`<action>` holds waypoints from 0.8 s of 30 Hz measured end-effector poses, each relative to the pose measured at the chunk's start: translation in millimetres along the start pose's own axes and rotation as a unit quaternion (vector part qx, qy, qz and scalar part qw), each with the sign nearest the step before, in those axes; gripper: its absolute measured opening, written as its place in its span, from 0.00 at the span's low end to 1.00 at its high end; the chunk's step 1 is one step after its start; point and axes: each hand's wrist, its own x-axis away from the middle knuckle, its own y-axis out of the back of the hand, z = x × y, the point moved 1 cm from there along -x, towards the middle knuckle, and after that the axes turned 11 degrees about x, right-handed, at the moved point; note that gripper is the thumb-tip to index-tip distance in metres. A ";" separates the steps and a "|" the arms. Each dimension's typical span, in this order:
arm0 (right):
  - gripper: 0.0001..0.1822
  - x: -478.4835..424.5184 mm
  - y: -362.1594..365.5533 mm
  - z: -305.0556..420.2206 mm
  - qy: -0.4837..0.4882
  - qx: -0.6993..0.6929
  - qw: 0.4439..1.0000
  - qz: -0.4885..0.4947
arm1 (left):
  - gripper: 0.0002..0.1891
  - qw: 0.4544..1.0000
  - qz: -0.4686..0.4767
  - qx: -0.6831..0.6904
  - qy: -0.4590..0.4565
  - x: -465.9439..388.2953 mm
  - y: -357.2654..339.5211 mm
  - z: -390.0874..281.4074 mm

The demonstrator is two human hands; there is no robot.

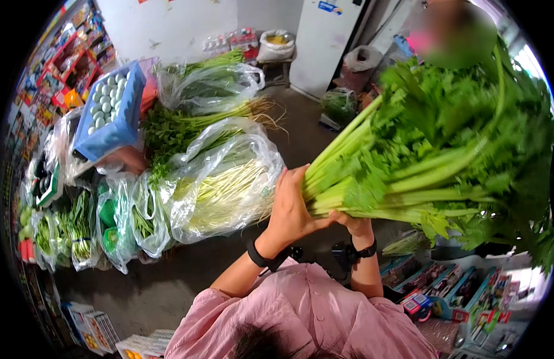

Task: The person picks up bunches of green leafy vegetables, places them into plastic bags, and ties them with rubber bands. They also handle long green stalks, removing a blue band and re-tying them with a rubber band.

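A large bunch of leafy celery [420,157] is held up in front of me, its stalk bases at my hands and its leaves spreading to the right. My left hand [291,206] wraps around the base end. Under the stalks, my right hand [355,224] grips the bunch close beside it, partly hidden by the celery. Left of my hands lies a clear plastic bag of pale, thin-stemmed vegetables [227,188]. Beyond it are rooted leafy greens [214,119] and another plastic bag of greens [214,87].
A blue crate of pale eggs [108,139] stands at the left, above bagged vegetables [113,224]. A white sack [277,45] rests on a stool [274,74] near a white cabinet [319,49]. Racks of small packaged goods [452,287] are at lower right. A person [452,36] is at upper right.
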 end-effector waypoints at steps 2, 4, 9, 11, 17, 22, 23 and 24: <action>0.28 -29.1 8.7 -15.6 -0.011 -0.039 0.999 0.032 | 0.58 0.999 -0.015 -0.050 -0.009 -16.6 -9.6 15.5; 0.28 -61.3 14.3 -26.1 -0.005 -0.080 0.995 0.054 | 0.56 0.997 -0.070 -0.025 0.013 -33.2 -21.3 27.8; 0.28 -147.8 33.3 -54.4 -0.057 -0.116 0.981 0.144 | 0.57 0.986 -0.153 0.023 0.053 -83.6 -45.9 59.1; 0.29 -184.6 36.4 -60.1 -0.089 -0.114 0.973 0.179 | 0.57 0.977 -0.203 0.004 0.062 -99.9 -59.7 79.0; 0.33 -290.5 49.5 -77.9 0.011 -0.078 0.954 0.291 | 0.59 0.951 -0.301 0.023 0.071 -157.7 -99.9 122.4; 0.38 -360.7 34.4 -85.1 0.030 -0.097 0.911 0.400 | 0.60 0.922 -0.370 -0.036 0.108 -203.4 -110.2 139.4; 0.40 -371.0 24.4 -85.2 0.044 -0.105 0.905 0.410 | 0.60 0.916 -0.386 -0.041 0.104 -208.5 -107.1 148.4; 0.41 -379.6 12.6 -85.6 0.058 -0.112 0.898 0.421 | 0.61 0.909 -0.402 -0.046 0.101 -210.5 -103.5 161.4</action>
